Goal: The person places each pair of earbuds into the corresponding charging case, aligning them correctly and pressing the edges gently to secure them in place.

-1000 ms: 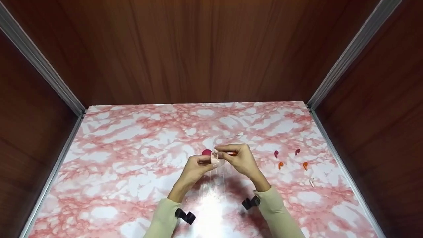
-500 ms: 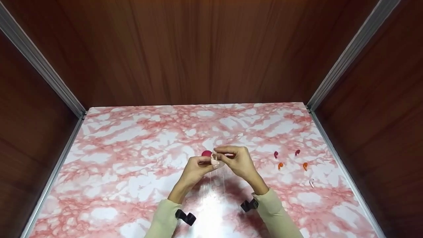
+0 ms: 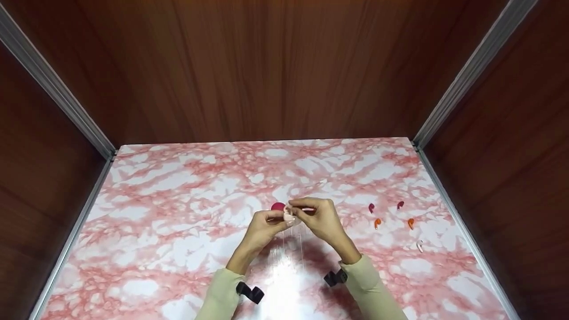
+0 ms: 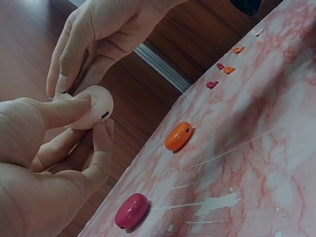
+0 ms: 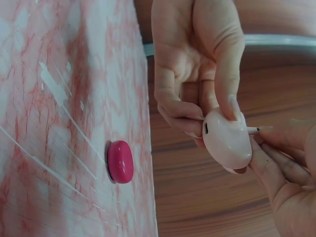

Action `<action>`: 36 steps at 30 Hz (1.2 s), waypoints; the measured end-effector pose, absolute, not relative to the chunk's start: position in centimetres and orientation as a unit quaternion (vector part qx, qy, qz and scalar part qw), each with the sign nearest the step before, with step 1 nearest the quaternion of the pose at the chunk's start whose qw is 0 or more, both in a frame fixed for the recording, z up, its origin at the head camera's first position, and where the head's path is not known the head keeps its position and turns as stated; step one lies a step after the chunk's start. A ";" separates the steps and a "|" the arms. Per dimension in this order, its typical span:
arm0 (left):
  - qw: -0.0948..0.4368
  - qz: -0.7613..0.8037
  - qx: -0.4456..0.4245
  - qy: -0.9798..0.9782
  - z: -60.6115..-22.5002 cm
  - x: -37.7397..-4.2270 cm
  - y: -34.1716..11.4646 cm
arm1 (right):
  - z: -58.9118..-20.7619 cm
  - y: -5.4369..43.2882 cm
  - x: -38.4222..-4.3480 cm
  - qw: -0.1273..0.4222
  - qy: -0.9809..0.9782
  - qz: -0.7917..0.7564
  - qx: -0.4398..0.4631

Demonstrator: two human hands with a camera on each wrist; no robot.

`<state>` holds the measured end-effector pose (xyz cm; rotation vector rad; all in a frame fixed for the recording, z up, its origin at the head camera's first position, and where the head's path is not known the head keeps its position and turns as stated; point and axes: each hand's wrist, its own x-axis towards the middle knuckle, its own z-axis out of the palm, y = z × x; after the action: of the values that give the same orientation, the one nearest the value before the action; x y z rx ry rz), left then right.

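My left hand [image 3: 262,229] grips a pale, glossy earbud case [image 5: 227,140] between thumb and fingers, raised off the table. Close against it on the right, my right hand [image 3: 323,218] pinches a white earbud [image 5: 253,130] by its stem at the case's edge. Only the stem with a dark tip shows; the rest is hidden by the case and fingers. In the left wrist view, a small dark slot is visible on the case [image 4: 101,106]. How far the earbud sits inside the case I cannot tell.
On the table [image 3: 178,249] lie a magenta case [image 4: 132,211] and an orange case [image 4: 178,137]. To the right are two magenta earbuds [image 3: 371,208], two orange earbuds [image 3: 377,223] and one white earbud [image 3: 419,246]. Dark wood panels [image 3: 266,71] stand around the table.
My right hand has shifted slightly down and leftward, its fingers still at the case. My left hand stays almost where it was. The loose earbuds have not moved.
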<state>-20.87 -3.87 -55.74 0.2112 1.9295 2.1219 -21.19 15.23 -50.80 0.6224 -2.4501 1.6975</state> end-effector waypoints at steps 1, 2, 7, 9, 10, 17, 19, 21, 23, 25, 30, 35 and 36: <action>0.133 0.732 0.074 0.664 -55.8 -20.9 -3.9 | -50.8 15.2 -21.2 0.046 -0.804 0.558 0.202; 0.134 0.733 0.074 0.663 -55.8 -20.9 -3.8 | -50.8 15.2 -21.2 0.043 -0.804 0.558 0.200; 0.132 0.734 0.078 0.661 -56.1 -20.9 -3.7 | -50.8 15.3 -21.3 0.035 -0.808 0.552 0.202; 0.130 0.733 0.081 0.663 -56.2 -20.9 -3.7 | -50.8 15.3 -21.3 0.039 -0.813 0.541 0.209; 0.129 0.732 0.080 0.664 -56.2 -20.9 -3.7 | -50.8 15.3 -21.3 0.043 -0.817 0.535 0.213; 0.130 0.725 0.069 0.672 -56.4 -20.7 -3.5 | -50.9 15.2 -21.2 0.081 -0.834 0.489 0.243; 0.128 0.724 0.069 0.674 -56.4 -20.7 -3.5 | -50.9 15.1 -21.1 0.087 -0.837 0.481 0.245; 0.126 0.724 0.071 0.674 -56.4 -20.7 -3.5 | -51.0 15.1 -21.2 0.089 -0.837 0.481 0.244; 0.124 0.725 0.073 0.674 -56.4 -20.7 -3.4 | -51.0 15.1 -21.2 0.087 -0.834 0.487 0.242; 0.125 0.725 0.073 0.674 -56.5 -20.7 -3.4 | -51.1 15.2 -21.2 0.087 -0.832 0.491 0.243; 0.125 0.720 0.071 0.678 -56.5 -20.8 -3.4 | -51.4 15.4 -21.2 0.092 -0.833 0.485 0.251; 0.127 0.722 0.072 0.677 -56.5 -20.7 -3.3 | -51.6 15.5 -21.1 0.095 -0.833 0.479 0.258; 0.127 0.722 0.072 0.676 -56.5 -20.7 -3.3 | -51.7 15.5 -21.1 0.096 -0.833 0.478 0.261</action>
<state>-20.69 -3.33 -56.52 0.2085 1.9674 2.1014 -21.07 15.54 -51.65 0.7723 -2.4684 1.4159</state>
